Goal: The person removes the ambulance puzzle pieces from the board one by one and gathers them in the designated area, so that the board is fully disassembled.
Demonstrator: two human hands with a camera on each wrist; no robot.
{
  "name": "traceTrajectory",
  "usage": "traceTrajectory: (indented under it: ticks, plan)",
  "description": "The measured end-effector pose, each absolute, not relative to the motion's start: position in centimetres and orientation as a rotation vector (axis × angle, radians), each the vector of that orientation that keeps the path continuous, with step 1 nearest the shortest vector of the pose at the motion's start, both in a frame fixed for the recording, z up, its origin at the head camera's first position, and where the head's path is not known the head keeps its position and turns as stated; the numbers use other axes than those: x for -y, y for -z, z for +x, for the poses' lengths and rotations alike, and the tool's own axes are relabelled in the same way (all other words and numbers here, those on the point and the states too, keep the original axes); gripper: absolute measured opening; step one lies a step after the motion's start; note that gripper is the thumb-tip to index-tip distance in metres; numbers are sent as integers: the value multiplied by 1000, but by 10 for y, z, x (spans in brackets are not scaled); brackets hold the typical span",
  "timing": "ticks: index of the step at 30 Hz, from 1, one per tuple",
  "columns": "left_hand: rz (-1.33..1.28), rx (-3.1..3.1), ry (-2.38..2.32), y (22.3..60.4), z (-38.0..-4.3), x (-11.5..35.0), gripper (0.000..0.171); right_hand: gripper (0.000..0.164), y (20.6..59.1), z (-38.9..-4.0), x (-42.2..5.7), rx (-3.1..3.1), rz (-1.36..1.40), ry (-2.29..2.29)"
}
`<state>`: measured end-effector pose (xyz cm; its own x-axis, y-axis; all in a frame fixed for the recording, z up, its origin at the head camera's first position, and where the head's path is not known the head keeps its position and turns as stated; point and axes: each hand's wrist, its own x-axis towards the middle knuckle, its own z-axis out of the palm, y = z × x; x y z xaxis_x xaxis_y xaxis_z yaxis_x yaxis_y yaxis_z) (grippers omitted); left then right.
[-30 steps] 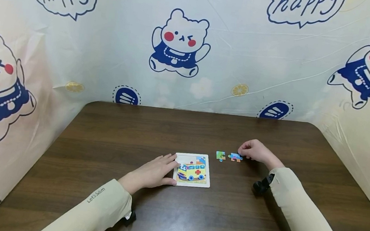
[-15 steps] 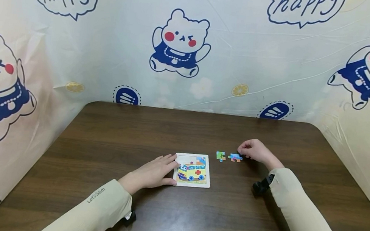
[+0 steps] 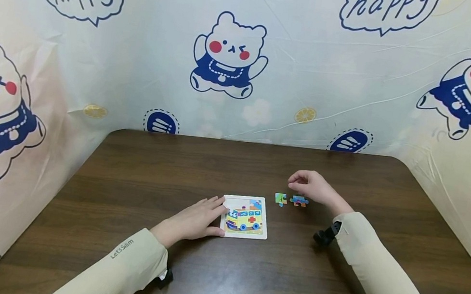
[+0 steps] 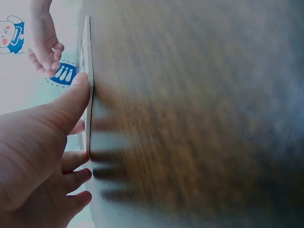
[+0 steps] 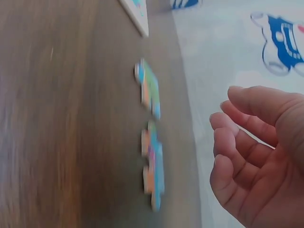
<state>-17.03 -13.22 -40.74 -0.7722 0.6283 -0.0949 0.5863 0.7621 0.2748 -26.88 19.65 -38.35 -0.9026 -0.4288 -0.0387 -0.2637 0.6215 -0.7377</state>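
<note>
A white-framed jigsaw puzzle [image 3: 246,218] with a yellow ambulance picture lies flat on the table. My left hand [image 3: 194,217] rests at its left side; the spread fingers and the thumb touch the frame's edge. To the right of the frame lie two loose puzzle pieces, a green one [image 3: 280,198] and a blue one [image 3: 299,201]. Just beyond them hovers my right hand [image 3: 313,187], fingers loosely bent. In the right wrist view, nothing sits between the right thumb and fingers [image 5: 223,142], and both pieces lie apart from that hand.
The brown wooden table [image 3: 164,158] has rounded far corners. Behind it and at both sides hangs a pale cloth [image 3: 290,51] with bear drawings. A black wrist device [image 3: 324,236] hangs under the right sleeve.
My right hand has lifted away from the blue piece and shifted left and slightly farther back. The left hand, the frame and both pieces stay in place.
</note>
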Motion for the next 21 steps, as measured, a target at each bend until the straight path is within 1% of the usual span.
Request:
traceTrajectory:
  ticks: [5,9,14,21]
  plan:
    - [970,-2778,-339,408,-170,132,57,22,378,-261,-175,-2620,-685,1148]
    - [979,-2780,-339,408,-171,132,57,22,377,-256,-159,-2599,-713,1132]
    - [977,-2779,-342,407,-170,132,57,20,382,-252,-142,-2565,-762,1068]
    - [959,-2768,-349,407,-170,131,57,15,392,-243,-125,-2510,-956,974]
